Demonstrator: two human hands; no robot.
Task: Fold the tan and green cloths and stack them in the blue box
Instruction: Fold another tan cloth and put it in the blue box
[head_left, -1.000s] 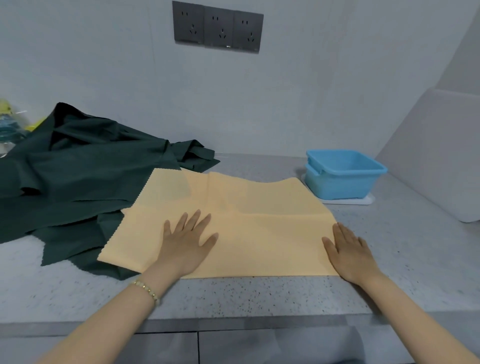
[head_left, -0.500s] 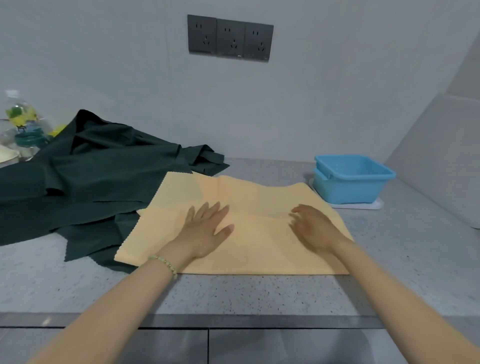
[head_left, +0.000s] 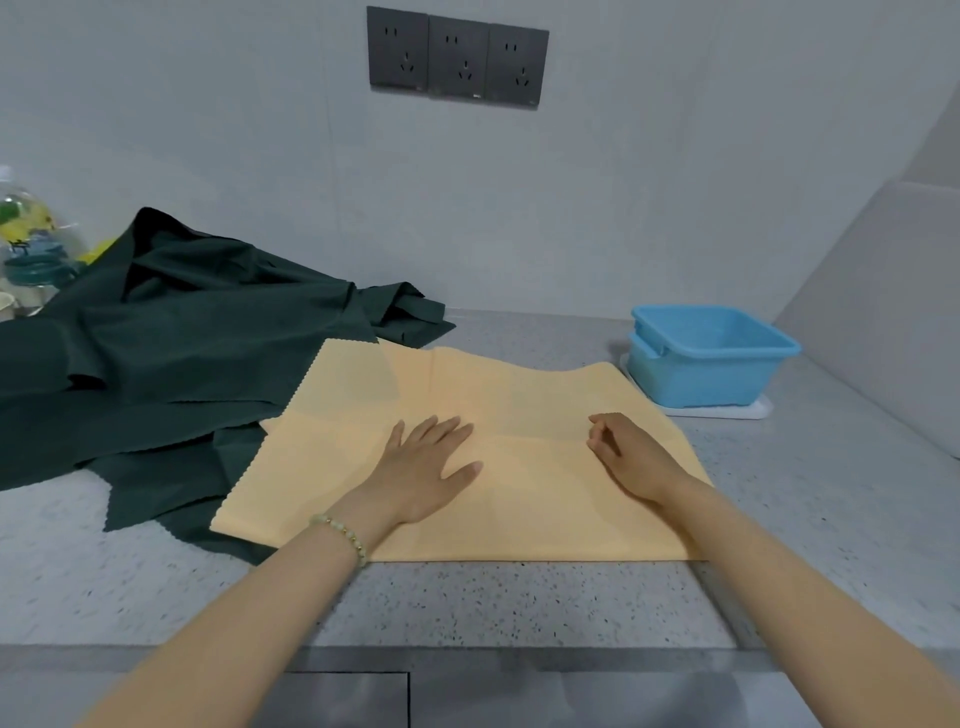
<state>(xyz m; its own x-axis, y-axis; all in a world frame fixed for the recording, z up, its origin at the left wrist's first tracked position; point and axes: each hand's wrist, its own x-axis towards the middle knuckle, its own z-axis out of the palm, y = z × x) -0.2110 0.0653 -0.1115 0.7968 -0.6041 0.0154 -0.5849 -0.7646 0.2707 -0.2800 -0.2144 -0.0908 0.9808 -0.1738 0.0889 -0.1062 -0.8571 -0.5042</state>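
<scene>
A speckled grey countertop (head_left: 519, 597) runs along a pale grey wall, with a dark triple socket panel (head_left: 457, 57) high at 12 o'clock. The tan cloth (head_left: 519, 395) lies spread flat in the middle of the counter, its near edge straight and close to the counter's front edge, and creases cross its surface. From 9 to 10 o'clock of it, the dark green cloth (head_left: 182, 353) sits in a rumpled heap. The tan cloth's left edge overlaps this heap.

The blue box (head_left: 696, 384) stands at 2 o'clock on a white mat (head_left: 727, 412), just beside the tan cloth's far right corner.

The left hand (head_left: 421, 473), with a bead bracelet (head_left: 343, 535) at the wrist, lies palm down on the tan cloth with its fingers straight and spread, gripping nothing. The right hand (head_left: 631, 454) rests on the cloth's right half with its fingers curled inward towards the thumb. I cannot tell whether they pinch the fabric.

A clear bottle (head_left: 31, 244) stands far off at 9 o'clock, behind the green heap.
</scene>
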